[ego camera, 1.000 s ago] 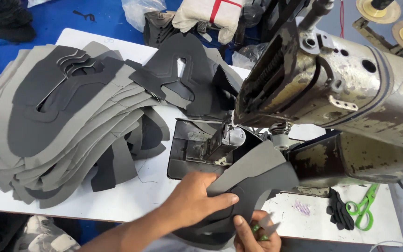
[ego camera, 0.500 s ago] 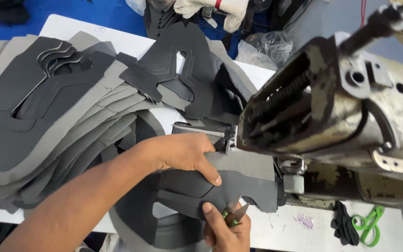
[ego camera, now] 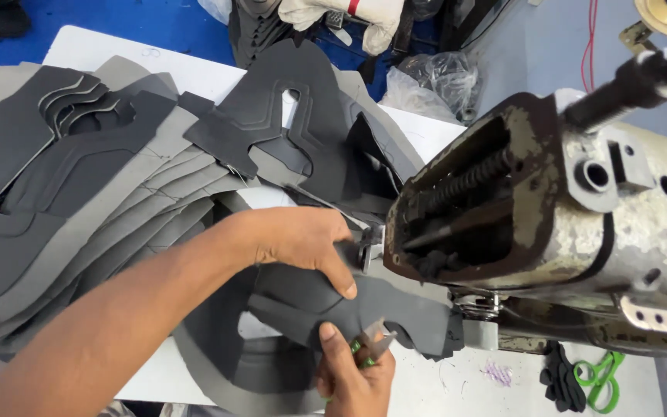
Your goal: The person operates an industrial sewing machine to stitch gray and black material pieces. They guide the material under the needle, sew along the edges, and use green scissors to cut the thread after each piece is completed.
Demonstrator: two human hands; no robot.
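Observation:
My left hand (ego camera: 299,243) lies flat on a dark grey cut shoe-upper piece (ego camera: 395,309), pressing it down beside the head of a worn industrial sewing machine (ego camera: 565,224). My right hand (ego camera: 353,371) comes in from below. Its thumb rests on the same piece, and its fingers are closed around a small thread snip with green handles (ego camera: 368,351). The piece's far edge runs under the machine head, where the needle area is hidden.
A fanned stack of grey and dark cut pieces (ego camera: 63,208) covers the white table (ego camera: 156,73) to the left. More dark pieces (ego camera: 287,127) lie behind my hands. Green-handled scissors (ego camera: 600,378) and a black scrap (ego camera: 561,378) sit at the lower right.
The view has closed in on the machine head. My left hand moved up from the near edge to the piece beside the needle, and the piece went in under the head.

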